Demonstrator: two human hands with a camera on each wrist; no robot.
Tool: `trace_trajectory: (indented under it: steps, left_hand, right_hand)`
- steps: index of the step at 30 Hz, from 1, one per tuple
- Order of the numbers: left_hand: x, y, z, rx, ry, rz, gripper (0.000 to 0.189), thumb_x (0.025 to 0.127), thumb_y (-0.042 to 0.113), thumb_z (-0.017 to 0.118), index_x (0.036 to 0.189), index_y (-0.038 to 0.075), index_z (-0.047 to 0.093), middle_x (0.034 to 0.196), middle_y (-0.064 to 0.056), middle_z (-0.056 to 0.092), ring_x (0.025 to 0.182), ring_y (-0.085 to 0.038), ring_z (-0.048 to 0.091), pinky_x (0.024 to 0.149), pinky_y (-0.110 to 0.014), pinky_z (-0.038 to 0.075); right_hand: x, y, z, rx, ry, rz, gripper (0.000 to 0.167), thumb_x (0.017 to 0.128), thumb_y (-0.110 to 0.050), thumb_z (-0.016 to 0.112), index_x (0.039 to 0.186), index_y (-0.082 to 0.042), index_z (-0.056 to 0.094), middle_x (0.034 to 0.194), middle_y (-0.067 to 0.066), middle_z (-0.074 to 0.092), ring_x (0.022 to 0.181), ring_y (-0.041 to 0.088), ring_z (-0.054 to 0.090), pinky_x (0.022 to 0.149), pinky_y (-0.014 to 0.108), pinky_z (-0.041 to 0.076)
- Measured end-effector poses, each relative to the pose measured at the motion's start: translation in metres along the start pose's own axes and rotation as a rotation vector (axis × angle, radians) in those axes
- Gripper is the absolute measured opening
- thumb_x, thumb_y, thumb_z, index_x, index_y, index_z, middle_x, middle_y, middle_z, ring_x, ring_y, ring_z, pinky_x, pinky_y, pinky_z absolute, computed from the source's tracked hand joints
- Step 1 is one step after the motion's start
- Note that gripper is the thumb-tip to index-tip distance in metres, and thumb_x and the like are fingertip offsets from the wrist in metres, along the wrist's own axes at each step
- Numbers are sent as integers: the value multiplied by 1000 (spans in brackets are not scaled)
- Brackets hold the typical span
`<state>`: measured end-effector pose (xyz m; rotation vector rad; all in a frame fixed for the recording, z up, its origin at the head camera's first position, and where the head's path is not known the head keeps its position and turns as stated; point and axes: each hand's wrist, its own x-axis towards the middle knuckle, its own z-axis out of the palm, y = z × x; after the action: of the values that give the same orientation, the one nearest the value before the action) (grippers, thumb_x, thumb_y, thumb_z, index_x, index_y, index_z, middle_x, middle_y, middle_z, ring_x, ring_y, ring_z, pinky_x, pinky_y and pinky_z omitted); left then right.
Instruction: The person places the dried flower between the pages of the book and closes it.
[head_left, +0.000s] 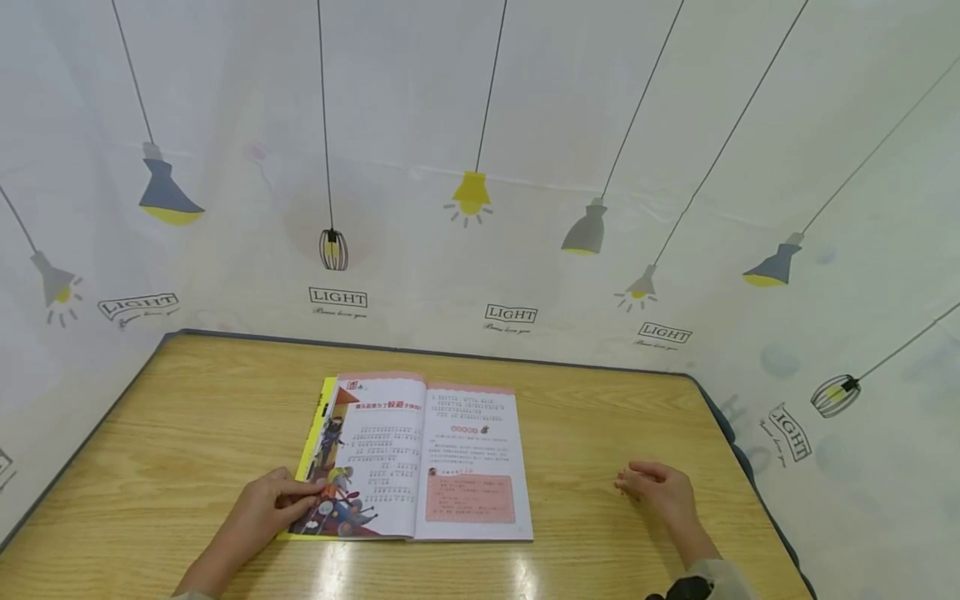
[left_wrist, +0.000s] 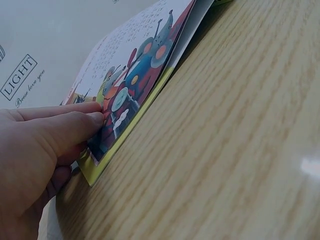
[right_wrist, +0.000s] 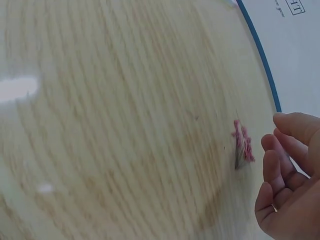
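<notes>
An open book [head_left: 468, 467] lies on the wooden table, its left page [head_left: 386, 467] illustrated along the outer side and its right page bearing a pink text box. At the lower left edge, my left hand [head_left: 266, 508] grips the book. The left wrist view shows thumb and fingers [left_wrist: 82, 122] pinching the picture page and the yellow cover [left_wrist: 95, 170] at the corner; some fingertips are hidden behind it. Well to the right of the book, my right hand [head_left: 663, 496] hovers at or just above the table with loosely curled fingers, holding nothing.
The wooden table [head_left: 592, 433] has a dark edge and is surrounded by a pale curtain-like wall [head_left: 405, 108] printed with hanging lamps. A small pink flower-like shape [right_wrist: 243, 145] shows on the table near my right hand. A black band [head_left: 688, 588] sits at the right wrist.
</notes>
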<state>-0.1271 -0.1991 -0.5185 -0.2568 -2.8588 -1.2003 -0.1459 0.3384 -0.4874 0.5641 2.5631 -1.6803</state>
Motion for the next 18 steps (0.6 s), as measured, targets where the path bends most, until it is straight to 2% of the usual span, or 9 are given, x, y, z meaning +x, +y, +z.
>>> trace_trajectory:
  steps: [4,7,13,18]
  left_hand:
    - [-1,0,0,-7,2,-4,19,75,7,74,94,10,74,66,4,41,58,-7,35,50,-21,34]
    - [-2,-1,1,-9,11,1,19,74,7,74,93,10,74,66,4,41,58,-6,34,50,-21,33]
    - [-1,-5,3,7,32,49,20,73,6,74,93,9,74,65,7,42,57,-5,35,50,-21,34]
    - [-1,-5,4,3,31,38,20,74,6,74,93,10,74,65,6,42,58,-5,35,50,-21,35]
  right_hand:
    - [-1,6,-4,-124,27,-16,33,82,-10,68,107,11,62,102,21,63,93,29,60,78,35,48]
    - [1,12,-6,-166,46,-10,32,79,-12,72,102,9,65,98,19,64,90,27,60,75,35,49]
    - [0,21,-8,-204,61,-12,31,78,-15,74,97,8,66,93,18,66,100,38,55,89,48,40]
    - [-1,23,-11,-265,78,-35,29,78,-16,73,92,9,67,87,17,66,96,41,54,86,52,39]
